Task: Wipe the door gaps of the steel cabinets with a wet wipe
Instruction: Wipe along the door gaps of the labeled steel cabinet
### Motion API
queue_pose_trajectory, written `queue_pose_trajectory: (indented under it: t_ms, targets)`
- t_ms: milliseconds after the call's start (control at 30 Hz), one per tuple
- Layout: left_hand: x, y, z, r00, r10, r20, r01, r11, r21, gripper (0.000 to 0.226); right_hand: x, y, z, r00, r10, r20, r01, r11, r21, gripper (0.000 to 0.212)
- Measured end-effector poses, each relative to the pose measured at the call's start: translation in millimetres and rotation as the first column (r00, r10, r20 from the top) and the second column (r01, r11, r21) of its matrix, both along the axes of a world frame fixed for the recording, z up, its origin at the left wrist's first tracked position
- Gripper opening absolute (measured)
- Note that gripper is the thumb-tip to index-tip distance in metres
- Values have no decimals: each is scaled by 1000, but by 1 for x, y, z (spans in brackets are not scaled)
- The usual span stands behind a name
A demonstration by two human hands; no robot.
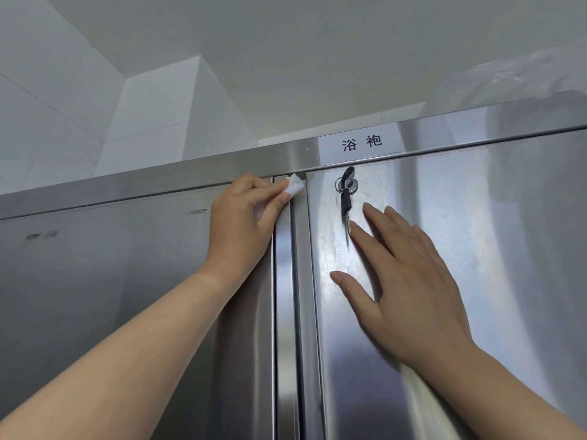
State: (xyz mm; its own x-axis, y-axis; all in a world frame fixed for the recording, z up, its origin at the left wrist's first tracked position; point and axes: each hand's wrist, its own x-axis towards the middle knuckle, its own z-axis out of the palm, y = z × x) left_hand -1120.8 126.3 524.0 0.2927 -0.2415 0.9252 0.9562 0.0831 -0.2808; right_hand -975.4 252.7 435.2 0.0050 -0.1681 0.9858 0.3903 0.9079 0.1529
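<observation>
Looking up at a plain white ceiling point(317, 42), softly and evenly lit, no hard shadows. Over on the left, white tiled wall point(38, 106), thin grout lines slanting across. Further in, boxed-out white column point(152, 122) running up to the ceiling. Far right, crumpled clear plastic sheet point(524, 74), slightly glossy.

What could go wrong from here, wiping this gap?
The left hand pinches a small wad of wipe at the top of the door gap; it may snag or tear on the edge there. The right hand lies flat on the door beside the hanging keys; a slip might knock them.
</observation>
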Motion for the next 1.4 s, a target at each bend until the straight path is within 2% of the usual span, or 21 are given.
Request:
queue_pose_trajectory:
  t_ms: [233,600,833,1033,1200,1400]
  targets:
    - [5,3,8,991,-94,100,94,996,5,17,0,-1,0,1000,-1,5,2,1000,-5,59]
    - [4,1,8,978,-130,164,134,991,-14,15,0,0,-1,1000,2,3,-2,1000,-2,58]
    - [9,-8,19,977,-101,187,119,989,-87,8,1,0,-1,1000,-3,15,3,1000,-11,58]
    - [7,-8,4,989,-57,134,71,992,-104,7,1,0,-1,1000,-14,19,14,1000,-17,57]
    - [11,-8,14,982,-65,179,81,993,-84,10,2,-1,-1,1000,-5,21,5,1000,-21,57]
    - [6,-14,1,994,-46,96,60,988,-145,6,1,0,-2,1000,-10,25,11,1000,-26,57]
